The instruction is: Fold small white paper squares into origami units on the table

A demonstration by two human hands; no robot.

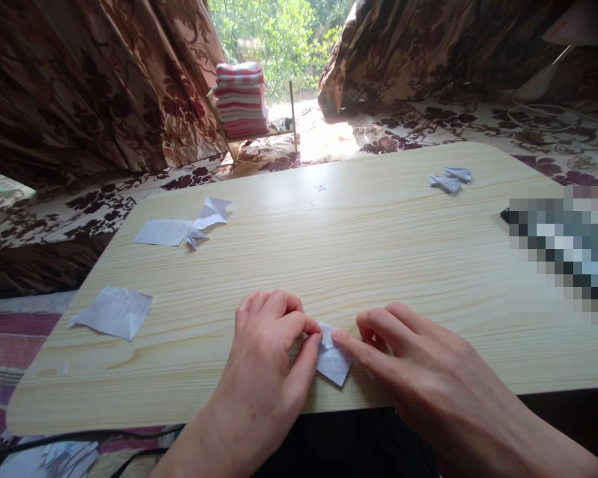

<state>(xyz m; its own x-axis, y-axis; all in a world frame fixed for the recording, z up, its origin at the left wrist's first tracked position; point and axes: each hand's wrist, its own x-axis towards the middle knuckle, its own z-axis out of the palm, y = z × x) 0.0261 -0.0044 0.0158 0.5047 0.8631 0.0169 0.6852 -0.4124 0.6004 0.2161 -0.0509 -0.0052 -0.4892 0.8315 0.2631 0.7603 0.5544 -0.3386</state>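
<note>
A small folded paper (335,364) lies at the near edge of the desk (329,226), between both hands: the left hand (272,348) pinches its left corner with closed fingers, while the right hand (413,365), fingers outstretched, presses its top.

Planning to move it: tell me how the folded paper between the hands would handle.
The folded paper looks thin, so probably light and floppy. On the smooth wooden table it likely slides easily. Its creases may flatten if squeezed.

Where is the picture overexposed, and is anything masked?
Head view: daylight through the curtain gap overexposes the patterned cloth; a pixelated block masks the right edge of the wooden table; the folded paper between left hand and right hand is sharp.
</note>
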